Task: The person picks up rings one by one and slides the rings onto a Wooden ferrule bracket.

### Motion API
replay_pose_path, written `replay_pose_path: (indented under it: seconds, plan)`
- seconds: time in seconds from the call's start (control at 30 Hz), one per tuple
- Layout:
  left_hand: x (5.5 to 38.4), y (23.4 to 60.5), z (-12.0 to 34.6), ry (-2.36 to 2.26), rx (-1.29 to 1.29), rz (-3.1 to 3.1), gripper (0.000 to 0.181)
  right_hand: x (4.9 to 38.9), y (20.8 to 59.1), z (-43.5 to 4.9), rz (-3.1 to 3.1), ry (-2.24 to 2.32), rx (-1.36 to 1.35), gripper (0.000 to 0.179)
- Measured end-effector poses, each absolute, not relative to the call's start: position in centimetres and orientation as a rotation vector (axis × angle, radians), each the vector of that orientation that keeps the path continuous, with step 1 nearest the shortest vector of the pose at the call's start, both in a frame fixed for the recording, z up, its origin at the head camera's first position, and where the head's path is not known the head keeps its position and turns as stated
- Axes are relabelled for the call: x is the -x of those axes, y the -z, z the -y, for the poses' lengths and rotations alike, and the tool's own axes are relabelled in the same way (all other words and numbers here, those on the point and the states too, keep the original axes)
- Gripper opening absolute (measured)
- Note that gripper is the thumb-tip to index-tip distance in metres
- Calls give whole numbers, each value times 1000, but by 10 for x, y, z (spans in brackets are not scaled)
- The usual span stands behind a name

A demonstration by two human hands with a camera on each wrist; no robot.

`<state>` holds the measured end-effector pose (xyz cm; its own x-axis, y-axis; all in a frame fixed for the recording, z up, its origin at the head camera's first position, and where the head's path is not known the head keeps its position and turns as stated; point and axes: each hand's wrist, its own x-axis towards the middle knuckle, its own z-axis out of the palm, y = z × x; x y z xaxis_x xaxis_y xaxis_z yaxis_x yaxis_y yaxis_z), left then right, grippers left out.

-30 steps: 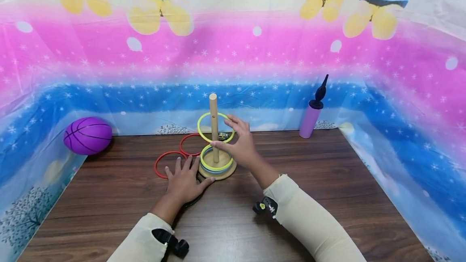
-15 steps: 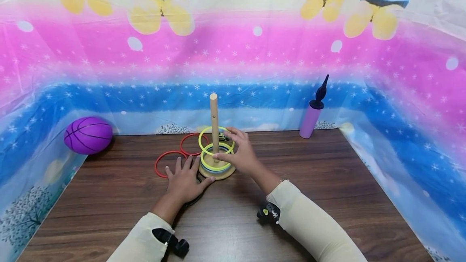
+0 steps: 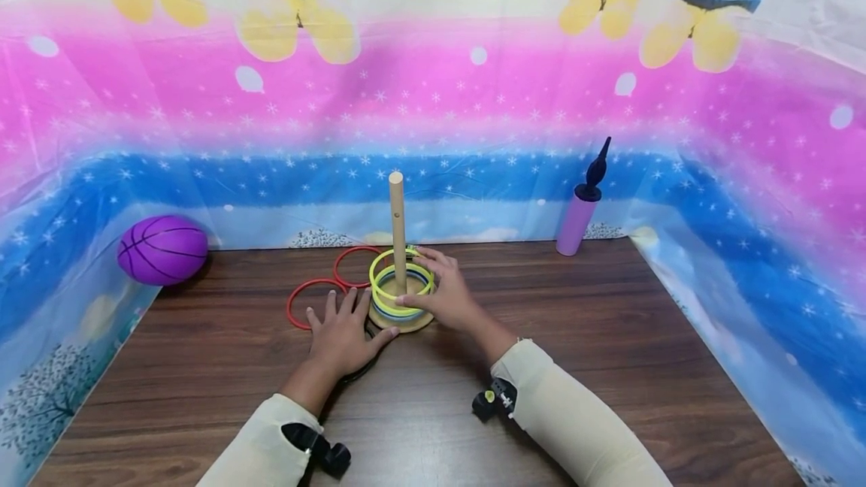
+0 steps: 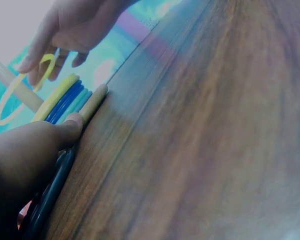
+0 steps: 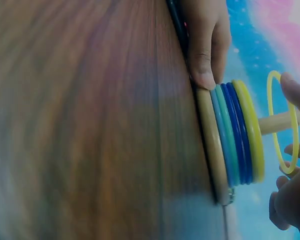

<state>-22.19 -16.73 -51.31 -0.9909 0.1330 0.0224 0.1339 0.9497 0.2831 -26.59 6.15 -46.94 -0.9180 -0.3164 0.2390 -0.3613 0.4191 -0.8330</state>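
A wooden peg (image 3: 398, 224) stands upright on a round wooden base (image 5: 210, 140). Around its foot lie stacked rings: light blue and teal (image 5: 227, 135) lowest, dark blue (image 5: 238, 132) above, and a thick-looking yellow ring (image 5: 251, 130) on top. My right hand (image 3: 452, 293) pinches another yellow ring (image 5: 270, 100) between thumb and fingers; it encircles the peg, tilted, slightly above the stack. My left hand (image 3: 341, 337) lies with fingers spread left of the base, its thumb (image 4: 72, 127) touching the base's edge. Something black and ring-like (image 4: 47, 200) shows partly under that hand.
Two red rings lie flat left of the base, a nearer red ring (image 3: 291, 307) and a farther red ring (image 3: 338, 265). A purple ball (image 3: 162, 250) sits at the back left. At the back right stands a purple hand pump (image 3: 577, 224). Printed cloth (image 3: 433, 96) walls the wooden table (image 3: 575, 314).
My right hand has lowered the yellow ring along the peg, from about mid-height to just above the stack. The left hand has stayed in place.
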Motion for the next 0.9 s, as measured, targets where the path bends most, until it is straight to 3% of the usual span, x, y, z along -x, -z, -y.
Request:
replay_pose_path:
  seconds: [0.9]
  plan:
    - [222,511,167,443,203,3106,100,273,497,-63,2697,-1487,-631,81]
